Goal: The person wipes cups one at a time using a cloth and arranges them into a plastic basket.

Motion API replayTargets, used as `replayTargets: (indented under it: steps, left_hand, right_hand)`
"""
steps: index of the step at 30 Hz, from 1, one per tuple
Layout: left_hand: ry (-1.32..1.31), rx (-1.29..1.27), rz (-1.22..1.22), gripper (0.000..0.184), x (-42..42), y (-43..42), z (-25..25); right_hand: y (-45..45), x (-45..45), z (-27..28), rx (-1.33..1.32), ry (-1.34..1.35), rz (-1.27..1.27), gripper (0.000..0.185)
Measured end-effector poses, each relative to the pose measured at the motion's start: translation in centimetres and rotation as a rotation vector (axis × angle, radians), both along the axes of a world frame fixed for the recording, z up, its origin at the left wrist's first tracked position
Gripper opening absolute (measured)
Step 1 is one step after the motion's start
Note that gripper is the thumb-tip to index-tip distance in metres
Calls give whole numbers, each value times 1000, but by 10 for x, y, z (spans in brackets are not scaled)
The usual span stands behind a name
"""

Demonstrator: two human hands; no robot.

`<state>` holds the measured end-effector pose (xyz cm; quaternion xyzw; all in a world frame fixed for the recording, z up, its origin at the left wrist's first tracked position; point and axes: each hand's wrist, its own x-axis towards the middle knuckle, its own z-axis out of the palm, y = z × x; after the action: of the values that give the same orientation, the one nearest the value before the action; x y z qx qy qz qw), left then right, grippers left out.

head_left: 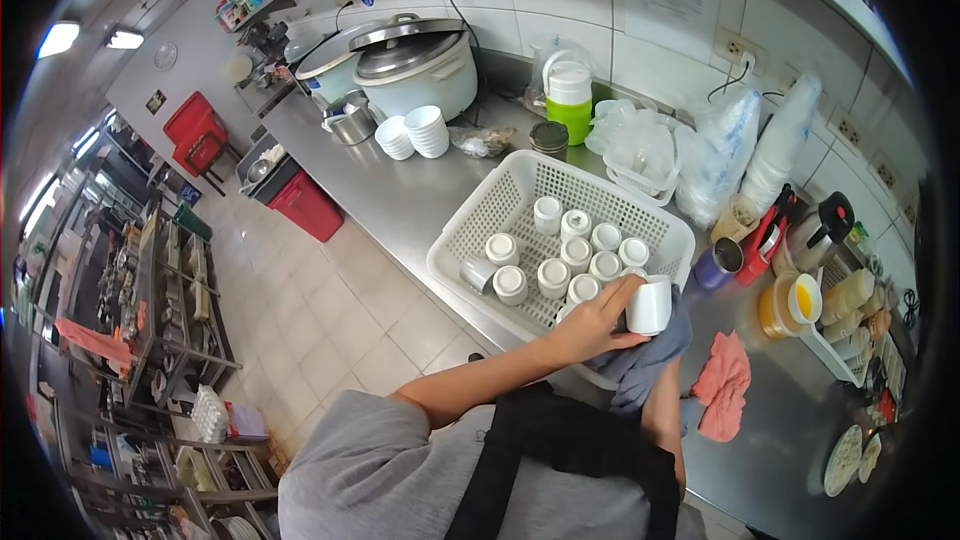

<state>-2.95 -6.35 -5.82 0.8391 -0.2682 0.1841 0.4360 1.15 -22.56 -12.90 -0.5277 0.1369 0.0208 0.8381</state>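
Observation:
A white cup (650,306) is held above the near right corner of a white perforated basket (460,232). My left hand (600,322) has its fingers closed on the cup's left side. A grey-blue cloth (645,365) drapes around the cup's right side and hangs below it. My right hand is hidden by this cloth; only the forearm shows beneath. Inside the basket several white cups (554,277) stand upside down, and a greyish cup (478,273) lies on its side at the left.
A pink cloth (722,387) and a purple cup (718,263) are on the steel counter (400,210) at the right. Behind the basket stand a green-and-white jug (568,105) and plastic-wrapped cups (720,150). Stacked bowls (427,131) and large cookers (420,80) are at the back left.

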Motion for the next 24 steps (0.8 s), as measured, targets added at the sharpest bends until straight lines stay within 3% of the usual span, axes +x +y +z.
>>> replayTargets:
  steps: [2,5,9,10,13,14,18,20,22,23,24]
  left_hand:
    - [42,-9,-34,80,0,2,4]
    - [-190,110,150,80,10,3,-11]
    - [152,-1,154,85,-2,-5,-27]
    - [130,-31,171,84,-1,-4,-27]
    - [327,-255,63,82,6,1,-9]
    - [375,-364,-62,76,7,5,4]
    - [588,-462,-171,60,29,34,2]
    - [452,-520,35,42,62,60,-42]
    - [348,-522,231,33,84,87,-18]
    - [333,-370,284,33,105,119,-25]
    - [347,-424,323,41,116,135,-19]
  right_hand:
    - [2,-2,-6,-37,-40,-6,39]
    - [7,-5,-16,-231,-144,-27,38]
    - [13,-12,-39,-786,-383,-131,36]
    - [14,-16,-44,-924,-435,-166,35]
    - [14,-30,-46,-1121,-547,-232,34]
    - [14,-34,-42,-1095,-585,-233,34]
    - [16,-40,17,-703,-735,-136,31]
    - [11,-34,27,-563,-631,-151,29]
    - [1,-30,37,-504,-561,-223,27]
    - [-4,-31,38,-481,-536,-240,27]
    - [-9,-30,38,-457,-513,-253,27]
